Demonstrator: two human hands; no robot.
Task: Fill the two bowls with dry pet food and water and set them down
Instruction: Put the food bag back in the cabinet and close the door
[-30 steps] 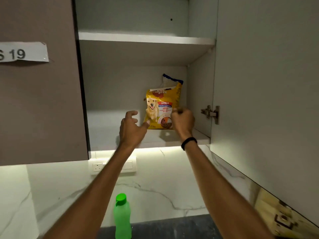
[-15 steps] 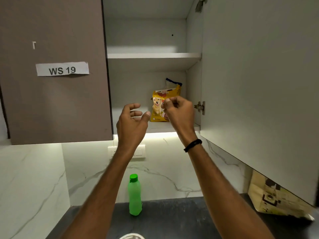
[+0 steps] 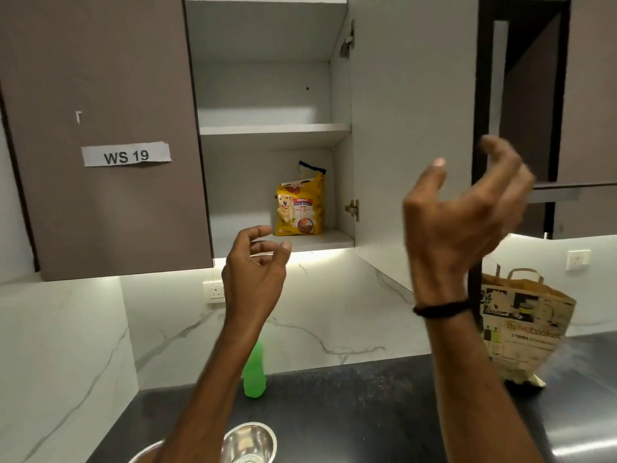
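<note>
Dog food bag stands, top torn open, on the open cabinet's lower shelf, while right hand and left hand hover empty with fingers loosely curled, and green bottle and steel bowls wait on the counter, their fill unclear, so water probably is not yet poured.

Dim indoor view, soft overall. A light strip under the cabinet casts a bright band on the marble wall. The cabinet's inside is evenly lit, with faint shadows. The right hand has fingers smeared by blur. Glare streaks the dark table at lower right. Straight edges lean outward near the frame's sides.
</note>
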